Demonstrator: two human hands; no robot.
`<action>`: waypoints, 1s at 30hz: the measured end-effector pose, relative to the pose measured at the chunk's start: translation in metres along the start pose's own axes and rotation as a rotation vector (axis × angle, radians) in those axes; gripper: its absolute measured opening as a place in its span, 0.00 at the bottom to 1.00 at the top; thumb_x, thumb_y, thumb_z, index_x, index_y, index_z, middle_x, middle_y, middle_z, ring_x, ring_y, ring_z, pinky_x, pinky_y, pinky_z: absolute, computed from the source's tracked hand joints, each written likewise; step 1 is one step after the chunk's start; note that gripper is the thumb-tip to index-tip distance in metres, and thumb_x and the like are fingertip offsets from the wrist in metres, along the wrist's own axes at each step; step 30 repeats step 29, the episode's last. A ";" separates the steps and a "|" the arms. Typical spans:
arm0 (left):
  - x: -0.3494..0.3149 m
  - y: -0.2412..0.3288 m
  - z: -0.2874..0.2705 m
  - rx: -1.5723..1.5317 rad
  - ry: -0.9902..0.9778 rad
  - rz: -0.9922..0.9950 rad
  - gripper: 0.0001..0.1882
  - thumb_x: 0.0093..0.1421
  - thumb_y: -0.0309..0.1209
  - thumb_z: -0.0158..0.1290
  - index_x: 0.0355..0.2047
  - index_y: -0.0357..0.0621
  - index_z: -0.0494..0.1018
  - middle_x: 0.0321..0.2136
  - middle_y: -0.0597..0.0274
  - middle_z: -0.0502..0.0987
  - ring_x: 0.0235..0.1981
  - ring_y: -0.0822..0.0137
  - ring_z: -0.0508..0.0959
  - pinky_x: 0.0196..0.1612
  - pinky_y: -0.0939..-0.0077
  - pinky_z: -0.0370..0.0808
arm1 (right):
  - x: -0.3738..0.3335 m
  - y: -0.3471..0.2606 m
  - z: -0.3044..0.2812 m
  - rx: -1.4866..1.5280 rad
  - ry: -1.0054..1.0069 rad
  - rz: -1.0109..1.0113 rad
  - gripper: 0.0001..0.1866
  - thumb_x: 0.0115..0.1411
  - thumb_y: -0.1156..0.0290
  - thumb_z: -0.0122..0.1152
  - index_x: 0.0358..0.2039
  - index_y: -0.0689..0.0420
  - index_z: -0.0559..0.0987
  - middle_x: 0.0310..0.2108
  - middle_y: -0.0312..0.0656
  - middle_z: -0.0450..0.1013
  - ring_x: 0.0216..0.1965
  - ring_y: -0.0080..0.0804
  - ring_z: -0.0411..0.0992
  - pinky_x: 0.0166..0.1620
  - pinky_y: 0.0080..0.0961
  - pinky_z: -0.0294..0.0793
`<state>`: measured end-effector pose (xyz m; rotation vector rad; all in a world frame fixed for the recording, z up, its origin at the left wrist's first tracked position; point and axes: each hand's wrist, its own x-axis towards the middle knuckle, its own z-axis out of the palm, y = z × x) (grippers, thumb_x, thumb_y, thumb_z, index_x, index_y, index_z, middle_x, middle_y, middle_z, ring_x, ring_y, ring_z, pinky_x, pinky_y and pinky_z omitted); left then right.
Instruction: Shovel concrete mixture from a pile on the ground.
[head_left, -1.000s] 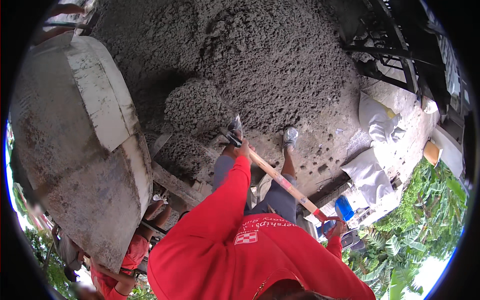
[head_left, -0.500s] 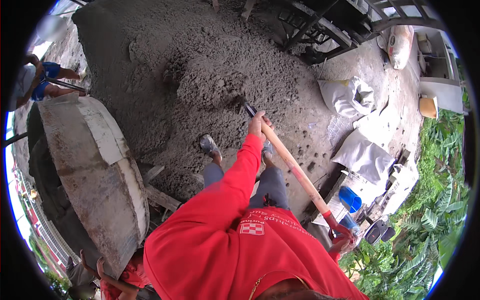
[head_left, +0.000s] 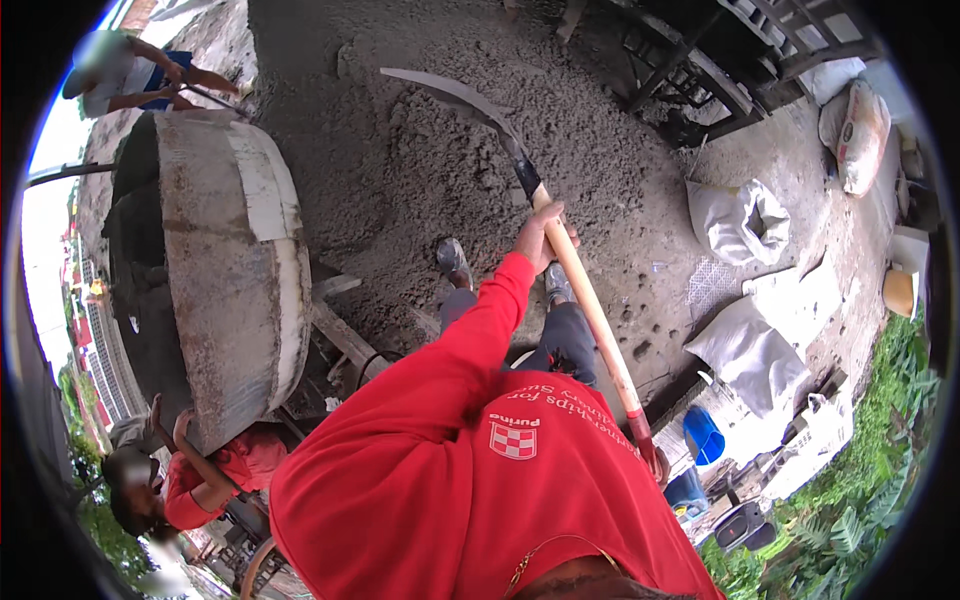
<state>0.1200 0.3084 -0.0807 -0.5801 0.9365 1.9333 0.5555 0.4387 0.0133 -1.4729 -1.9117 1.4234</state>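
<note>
My left hand (head_left: 545, 236) is closed around the wooden handle of a shovel (head_left: 590, 305), just behind its dark metal socket. At the handle's red end, my right hand (head_left: 657, 466) grips low by my right side, partly hidden by my red sleeve. The curved blade points away and to the left, seen nearly edge-on above a spread of wet grey concrete mix (head_left: 430, 150). Whether it carries any mix I cannot tell. My feet stand at the near side of the mix.
A large drum-like grey container (head_left: 225, 260) stands at left, with one person (head_left: 215, 480) near it and another (head_left: 140, 75) holding a tool beyond. White sacks (head_left: 740, 222) and a blue bucket (head_left: 704, 436) lie right. A dark metal frame (head_left: 690, 70) stands far right.
The shovel blade, earlier buried in the mix, is now out and in view, swung leftward. Both hands still grip the handle. My view has shifted, showing more of the people at left.
</note>
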 end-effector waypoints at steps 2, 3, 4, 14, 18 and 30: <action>0.008 -0.008 -0.019 -0.094 0.066 0.023 0.17 0.49 0.41 0.57 0.30 0.47 0.64 0.20 0.58 0.68 0.22 0.57 0.72 0.32 0.56 0.73 | 0.020 -0.004 -0.005 0.068 -0.188 0.007 0.15 0.55 0.59 0.58 0.29 0.60 0.75 0.16 0.37 0.69 0.17 0.29 0.68 0.24 0.26 0.69; 0.011 -0.010 -0.032 -0.121 0.162 0.050 0.16 0.49 0.40 0.57 0.30 0.47 0.64 0.20 0.59 0.67 0.22 0.58 0.72 0.31 0.56 0.73 | 0.031 -0.003 -0.013 0.096 -0.280 0.015 0.15 0.55 0.59 0.59 0.28 0.60 0.75 0.16 0.37 0.69 0.17 0.29 0.67 0.24 0.26 0.68; 0.012 -0.007 -0.050 -0.144 0.182 0.094 0.16 0.49 0.40 0.57 0.30 0.47 0.64 0.20 0.59 0.67 0.22 0.58 0.72 0.31 0.56 0.73 | 0.041 -0.003 -0.022 0.121 -0.368 0.024 0.15 0.55 0.59 0.59 0.28 0.61 0.75 0.16 0.37 0.69 0.17 0.29 0.67 0.23 0.26 0.68; -0.006 0.064 -0.171 -0.387 0.666 0.349 0.14 0.55 0.35 0.50 0.35 0.40 0.61 0.22 0.54 0.69 0.22 0.58 0.74 0.25 0.57 0.76 | 0.076 -0.132 0.216 0.925 -0.770 0.896 0.12 0.60 0.59 0.53 0.24 0.51 0.71 0.14 0.31 0.64 0.15 0.26 0.63 0.21 0.29 0.65; -0.024 0.120 -0.196 -0.562 0.499 0.451 0.10 0.58 0.34 0.49 0.33 0.45 0.60 0.20 0.61 0.68 0.20 0.63 0.72 0.23 0.63 0.75 | 0.031 -0.189 0.402 0.841 -0.976 0.850 0.11 0.59 0.61 0.55 0.25 0.53 0.70 0.14 0.32 0.64 0.16 0.28 0.65 0.23 0.30 0.66; 0.001 0.326 -0.214 -0.695 0.248 0.558 0.13 0.53 0.28 0.52 0.35 0.44 0.59 0.20 0.62 0.67 0.20 0.64 0.70 0.25 0.60 0.75 | 0.015 -0.373 0.529 1.298 -1.423 0.413 0.12 0.65 0.64 0.44 0.30 0.57 0.72 0.17 0.35 0.66 0.17 0.27 0.67 0.22 0.28 0.69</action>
